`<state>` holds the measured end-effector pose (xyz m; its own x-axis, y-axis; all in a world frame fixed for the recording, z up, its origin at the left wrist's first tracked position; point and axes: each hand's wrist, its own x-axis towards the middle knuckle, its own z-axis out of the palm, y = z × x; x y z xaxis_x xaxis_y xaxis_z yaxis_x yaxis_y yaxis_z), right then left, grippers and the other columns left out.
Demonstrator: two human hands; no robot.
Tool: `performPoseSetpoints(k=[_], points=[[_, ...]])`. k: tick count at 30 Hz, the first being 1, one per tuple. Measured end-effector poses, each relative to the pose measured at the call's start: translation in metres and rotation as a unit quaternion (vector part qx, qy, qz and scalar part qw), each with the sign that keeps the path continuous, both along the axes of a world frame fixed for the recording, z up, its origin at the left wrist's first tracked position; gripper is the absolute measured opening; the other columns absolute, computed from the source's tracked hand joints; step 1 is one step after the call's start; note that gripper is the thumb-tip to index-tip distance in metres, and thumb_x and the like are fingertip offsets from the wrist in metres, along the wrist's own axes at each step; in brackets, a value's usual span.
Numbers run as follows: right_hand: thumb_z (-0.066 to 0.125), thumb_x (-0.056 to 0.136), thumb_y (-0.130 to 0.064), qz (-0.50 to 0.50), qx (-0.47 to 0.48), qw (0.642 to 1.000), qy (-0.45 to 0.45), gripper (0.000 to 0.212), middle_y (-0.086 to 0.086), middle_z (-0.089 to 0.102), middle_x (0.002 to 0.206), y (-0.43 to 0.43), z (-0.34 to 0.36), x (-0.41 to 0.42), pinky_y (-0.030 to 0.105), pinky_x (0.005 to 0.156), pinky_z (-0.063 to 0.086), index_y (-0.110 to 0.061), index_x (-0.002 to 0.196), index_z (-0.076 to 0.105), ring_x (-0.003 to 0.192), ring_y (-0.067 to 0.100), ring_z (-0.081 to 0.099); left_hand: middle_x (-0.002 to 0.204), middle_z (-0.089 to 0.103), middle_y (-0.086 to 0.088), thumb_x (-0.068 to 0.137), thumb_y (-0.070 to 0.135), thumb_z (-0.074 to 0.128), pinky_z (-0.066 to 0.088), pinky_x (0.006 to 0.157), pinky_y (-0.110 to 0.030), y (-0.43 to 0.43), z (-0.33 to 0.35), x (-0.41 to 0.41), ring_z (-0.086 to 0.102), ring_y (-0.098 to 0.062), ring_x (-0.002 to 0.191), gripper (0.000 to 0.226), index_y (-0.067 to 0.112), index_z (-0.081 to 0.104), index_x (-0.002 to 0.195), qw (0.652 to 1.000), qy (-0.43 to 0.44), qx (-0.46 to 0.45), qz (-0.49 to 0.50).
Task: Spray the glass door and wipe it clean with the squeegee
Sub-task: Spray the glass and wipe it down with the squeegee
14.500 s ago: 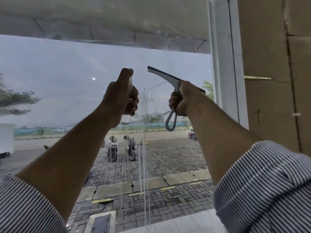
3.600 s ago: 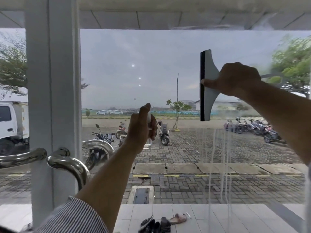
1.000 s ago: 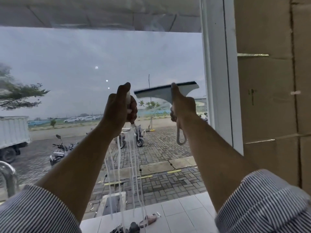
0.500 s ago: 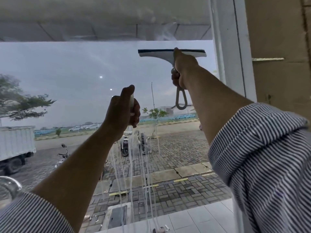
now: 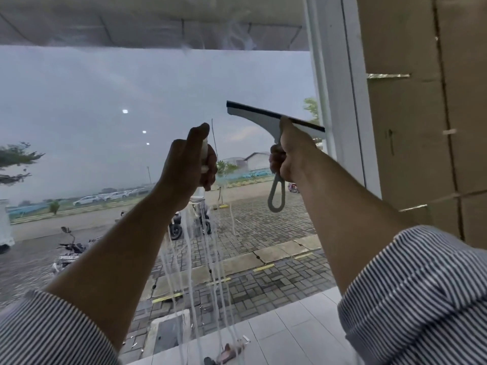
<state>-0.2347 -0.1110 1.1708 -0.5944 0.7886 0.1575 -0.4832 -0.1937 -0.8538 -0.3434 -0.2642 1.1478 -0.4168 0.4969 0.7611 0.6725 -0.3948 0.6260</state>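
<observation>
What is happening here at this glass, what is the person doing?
A person is cleaning a glass door. The left hand grips a small spray bottle raised towards the pane. The right hand grips the squeegee by its handle, blade tilted, near the white frame. White streaks of liquid run down below the bottle, not yet wiped.

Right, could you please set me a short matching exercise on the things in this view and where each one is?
Things: 1 grey plastic squeegee with dark rubber blade; 2 small clear spray bottle; 3 white drip streaks; 4 brown cardboard boxes.
Places: a in the left hand; b right of the white door frame; c in the right hand; d running down the glass door below the bottle.
Pairs: 1-c; 2-a; 3-d; 4-b.
</observation>
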Motion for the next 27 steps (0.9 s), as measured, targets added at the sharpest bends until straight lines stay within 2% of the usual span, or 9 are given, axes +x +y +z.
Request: performPoseSetpoints(k=[4, 11, 16, 22, 27], points=[[0.052, 0.097, -0.055, 0.025, -0.059, 0.998, 0.026, 0.048, -0.004, 0.027, 0.036, 0.0, -0.016, -0.002, 0.013, 0.034, 0.022, -0.015, 0.072, 0.039, 0.027, 0.011, 0.018, 0.047, 0.041, -0.012, 0.085, 0.059, 0.04, 0.036, 0.045, -0.022, -0.005, 0.001, -0.003, 0.04, -0.023, 0.04, 0.061, 0.012, 0.048, 0.047, 1.0, -0.005, -0.01, -0.003], [0.049, 0.094, -0.064, 0.079, -0.16, 0.982, 0.067, 0.063, -0.003, 0.023, 0.038, -0.017, -0.048, -0.008, 0.013, 0.036, 0.015, -0.017, 0.057, 0.03, 0.028, 0.011, 0.015, 0.042, 0.041, -0.007, 0.086, 0.058, 0.041, 0.035, 0.045, -0.023, -0.012, -0.008, -0.003, 0.039, -0.023, 0.039, 0.061, 0.014, 0.048, 0.044, 1.0, -0.015, -0.021, -0.017], [0.047, 0.098, -0.059, 0.105, -0.198, 0.969, 0.104, 0.061, -0.002, 0.023, 0.036, -0.036, -0.06, -0.013, 0.011, 0.032, 0.016, -0.017, 0.058, 0.031, 0.025, 0.012, 0.016, 0.041, 0.043, -0.005, 0.086, 0.058, 0.039, 0.035, 0.047, -0.023, -0.024, -0.018, -0.005, 0.039, -0.023, 0.039, 0.062, 0.016, 0.048, 0.041, 0.999, -0.015, -0.038, -0.029], [0.044, 0.1, -0.055, 0.135, -0.231, 0.954, 0.134, 0.061, -0.001, 0.018, 0.037, -0.057, -0.074, -0.027, 0.01, 0.033, 0.016, -0.018, 0.055, 0.027, 0.025, 0.013, 0.014, 0.041, 0.043, -0.008, 0.086, 0.058, 0.04, 0.035, 0.046, -0.024, -0.049, -0.026, -0.014, 0.038, -0.023, 0.039, 0.063, 0.013, 0.048, 0.043, 0.998, -0.014, -0.043, -0.034], [0.046, 0.1, -0.053, 0.137, -0.257, 0.945, 0.147, 0.06, -0.002, 0.022, 0.036, -0.081, -0.08, -0.037, 0.01, 0.031, 0.019, -0.018, 0.056, 0.027, 0.023, 0.012, 0.016, 0.043, 0.044, -0.007, 0.082, 0.065, 0.043, 0.036, 0.045, -0.024, -0.079, -0.027, -0.024, 0.04, -0.023, 0.041, 0.063, 0.014, 0.05, 0.046, 0.999, -0.004, -0.042, -0.024]])
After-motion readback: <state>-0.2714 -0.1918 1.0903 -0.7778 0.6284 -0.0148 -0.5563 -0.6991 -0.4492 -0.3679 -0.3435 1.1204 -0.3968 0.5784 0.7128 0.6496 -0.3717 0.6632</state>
